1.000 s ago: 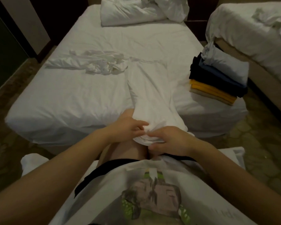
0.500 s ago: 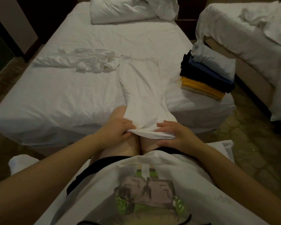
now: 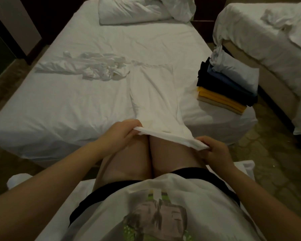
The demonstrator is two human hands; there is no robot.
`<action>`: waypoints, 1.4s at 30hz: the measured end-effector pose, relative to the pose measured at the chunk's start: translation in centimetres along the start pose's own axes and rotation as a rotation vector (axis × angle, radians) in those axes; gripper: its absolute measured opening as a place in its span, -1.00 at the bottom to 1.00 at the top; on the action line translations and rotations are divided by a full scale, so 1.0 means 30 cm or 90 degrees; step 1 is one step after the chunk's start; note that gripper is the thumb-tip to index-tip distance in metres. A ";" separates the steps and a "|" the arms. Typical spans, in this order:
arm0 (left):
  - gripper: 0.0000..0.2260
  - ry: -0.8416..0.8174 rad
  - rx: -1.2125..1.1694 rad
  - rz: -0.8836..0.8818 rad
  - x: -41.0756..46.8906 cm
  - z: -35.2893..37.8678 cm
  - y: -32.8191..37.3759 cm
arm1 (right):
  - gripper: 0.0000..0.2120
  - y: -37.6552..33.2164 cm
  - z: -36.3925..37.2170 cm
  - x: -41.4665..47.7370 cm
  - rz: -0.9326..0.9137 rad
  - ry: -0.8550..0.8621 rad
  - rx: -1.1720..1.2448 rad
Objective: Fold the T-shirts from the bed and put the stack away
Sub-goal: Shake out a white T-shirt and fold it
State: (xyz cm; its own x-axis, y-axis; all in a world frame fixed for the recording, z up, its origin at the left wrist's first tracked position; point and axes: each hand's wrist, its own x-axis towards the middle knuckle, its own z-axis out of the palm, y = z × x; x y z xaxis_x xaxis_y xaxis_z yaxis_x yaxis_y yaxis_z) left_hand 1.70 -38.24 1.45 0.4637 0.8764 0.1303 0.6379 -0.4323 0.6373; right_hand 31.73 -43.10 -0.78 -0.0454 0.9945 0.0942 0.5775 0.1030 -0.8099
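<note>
At the near edge of the bed (image 3: 76, 105), a white T-shirt (image 3: 155, 94) lies already narrowed into a long strip that runs from mid-mattress toward the person, its near end lifted off the sheet and held over the knees. The left hand (image 3: 122, 134) pinches the left corner of that end, its grip closed on the cloth; the right hand (image 3: 214, 150) is clamped on the right corner, so the hem hangs taut between the two. This looks like the middle of a fold: the lengthwise folds seem done and the crosswise one is in hand. The next move likely calls for carrying the held end forward and up the bed, laying it onto the far end so the edges meet, then smoothing it flat. Both corners should travel together, or the strip will skew. A stack of folded shirts (image 3: 226, 87) in yellow, black, blue and pale grey sits at the bed's right corner, well apart from the hands, ready to take this one. A crumpled white garment (image 3: 94, 67) lies farther up on the left, apparently yet to be folded.
</note>
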 end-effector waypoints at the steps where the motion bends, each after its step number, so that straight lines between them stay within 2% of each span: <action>1: -0.71 0.007 -0.022 -0.008 0.013 -0.012 0.003 | -0.71 -0.002 -0.015 0.028 0.025 0.016 0.018; 4: -0.83 -0.002 -0.102 -0.035 0.092 -0.060 0.007 | -0.80 -0.051 -0.070 0.172 -0.003 0.037 0.028; 6: -0.89 -0.014 -0.230 -0.087 0.171 -0.100 0.000 | -0.84 -0.090 -0.095 0.296 -0.005 0.039 0.068; 7: -0.84 -0.029 -0.334 -0.114 0.214 -0.124 -0.010 | -0.83 -0.106 -0.103 0.361 -0.006 0.052 0.085; 9: -0.47 -0.057 -0.545 -0.184 0.300 -0.171 -0.051 | -0.84 -0.124 -0.105 0.495 0.004 0.076 0.131; 11: -0.31 -0.085 -0.695 -0.239 0.390 -0.206 -0.093 | -0.91 -0.137 -0.096 0.630 0.028 0.075 0.169; 16: -0.40 -0.100 -0.844 -0.314 0.657 -0.265 -0.250 | -0.80 -0.113 -0.037 1.004 0.081 0.067 0.173; 19: -0.46 -0.064 -0.923 -0.360 0.867 -0.281 -0.390 | -0.88 -0.052 0.031 1.283 0.109 0.032 0.123; 21: -0.67 -0.017 -0.947 -0.438 1.019 -0.263 -0.508 | -0.98 0.015 0.097 1.480 0.146 0.029 0.097; 22: -0.79 0.004 -0.951 -0.496 1.087 -0.241 -0.568 | -0.97 0.060 0.138 1.568 0.167 0.028 0.084; 24: -0.75 0.052 -0.931 -0.603 1.180 -0.173 -0.703 | -0.89 0.162 0.227 1.703 0.221 0.003 0.065; 26: -0.74 0.073 -0.938 -0.650 1.216 -0.108 -0.819 | -0.87 0.270 0.305 1.778 0.268 -0.007 0.058; 29: -0.52 0.023 -1.073 -0.594 1.211 -0.068 -0.914 | -0.84 0.364 0.356 1.825 0.264 0.040 0.073; 31: -0.40 0.043 -1.112 -0.546 1.189 -0.057 -0.923 | -0.86 0.374 0.354 1.830 0.244 0.043 0.093; 34: -0.60 0.137 -1.103 -0.516 1.113 -0.041 -0.883 | -0.77 0.367 0.333 1.801 0.267 0.031 0.202; 37: -0.66 0.139 -1.062 -0.572 1.051 -0.013 -0.785 | -0.66 0.363 0.333 1.748 0.296 0.026 0.279; 40: -0.79 0.257 -0.865 -0.608 1.067 0.027 -0.693 | -0.75 0.333 0.352 1.703 0.296 0.061 0.248; 42: -0.80 0.326 -0.800 -0.540 1.113 0.008 -0.663 | -0.84 0.288 0.345 1.712 0.251 0.105 0.225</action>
State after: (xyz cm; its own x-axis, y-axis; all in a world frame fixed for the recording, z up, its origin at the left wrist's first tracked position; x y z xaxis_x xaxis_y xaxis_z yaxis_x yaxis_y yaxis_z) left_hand 4.64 -0.42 -7.06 -0.1553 0.8482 -0.5063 -0.4164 0.4086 0.8122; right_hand 25.95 9.06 -8.92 0.2642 0.9457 -0.1894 0.2151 -0.2492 -0.9443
